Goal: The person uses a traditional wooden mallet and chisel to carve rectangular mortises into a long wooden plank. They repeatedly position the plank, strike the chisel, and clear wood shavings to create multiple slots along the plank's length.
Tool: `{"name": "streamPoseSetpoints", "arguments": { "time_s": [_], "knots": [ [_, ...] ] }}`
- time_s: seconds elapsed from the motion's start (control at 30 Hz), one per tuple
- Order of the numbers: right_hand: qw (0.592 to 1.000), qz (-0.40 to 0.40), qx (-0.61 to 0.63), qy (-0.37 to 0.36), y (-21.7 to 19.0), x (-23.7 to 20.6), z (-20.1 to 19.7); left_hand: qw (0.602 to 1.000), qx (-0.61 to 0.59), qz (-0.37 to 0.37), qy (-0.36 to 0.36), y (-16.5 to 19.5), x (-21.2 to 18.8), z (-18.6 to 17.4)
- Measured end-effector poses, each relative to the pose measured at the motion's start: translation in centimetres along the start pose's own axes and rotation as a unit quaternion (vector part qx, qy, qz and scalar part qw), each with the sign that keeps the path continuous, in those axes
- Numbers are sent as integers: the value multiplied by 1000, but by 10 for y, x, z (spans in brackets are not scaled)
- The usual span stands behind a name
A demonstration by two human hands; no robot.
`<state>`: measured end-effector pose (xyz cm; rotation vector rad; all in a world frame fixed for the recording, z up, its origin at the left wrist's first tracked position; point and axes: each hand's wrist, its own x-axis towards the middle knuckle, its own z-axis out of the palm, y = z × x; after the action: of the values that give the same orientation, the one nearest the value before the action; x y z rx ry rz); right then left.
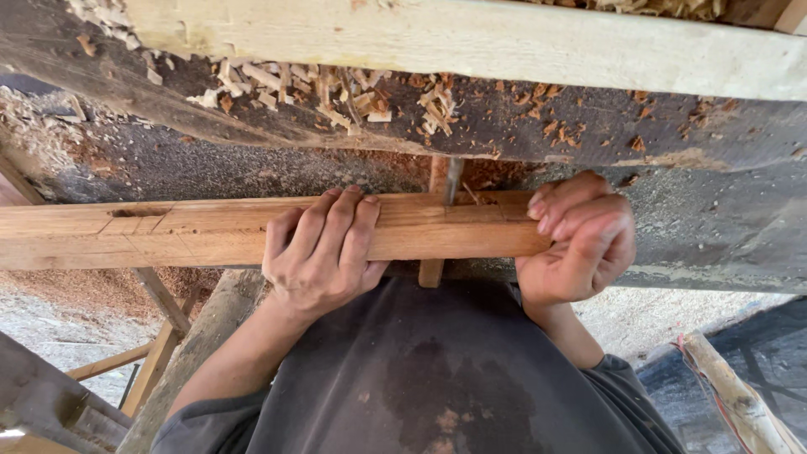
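- Left hand (324,252) is clamped over the top of a long wooden rail (210,231), fingers curled across its upper face.
- Right hand (580,240) is closed round the rail's end, fingers wrapped over the end grain.
- Lying crosswise against the person's dark shirt (437,370), the rail shows a mortise slot (139,212) well left of the left hand.
- Between the hands, a narrow wooden piece (433,271) crosses under the rail.
- Beyond it, wood chips (336,92) litter a dark, rough workbench (588,126).
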<state>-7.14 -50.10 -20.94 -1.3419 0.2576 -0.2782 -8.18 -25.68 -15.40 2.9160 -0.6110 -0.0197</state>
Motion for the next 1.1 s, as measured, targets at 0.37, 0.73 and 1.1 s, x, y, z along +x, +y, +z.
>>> {"name": "streamPoseSetpoints", "arguments": {
  "time_s": [0.37, 0.73, 1.1],
  "knots": [
    [999, -29, 2, -19, 1, 6, 2, 1000, 11, -8, 24, 1, 3, 3],
    [999, -10, -34, -3, -3, 10, 2, 999, 22, -4, 30, -3, 8, 3],
    [998, 34, 39, 20, -6, 8, 5, 1000, -23, -9, -2, -5, 5, -3]
  ]
}}
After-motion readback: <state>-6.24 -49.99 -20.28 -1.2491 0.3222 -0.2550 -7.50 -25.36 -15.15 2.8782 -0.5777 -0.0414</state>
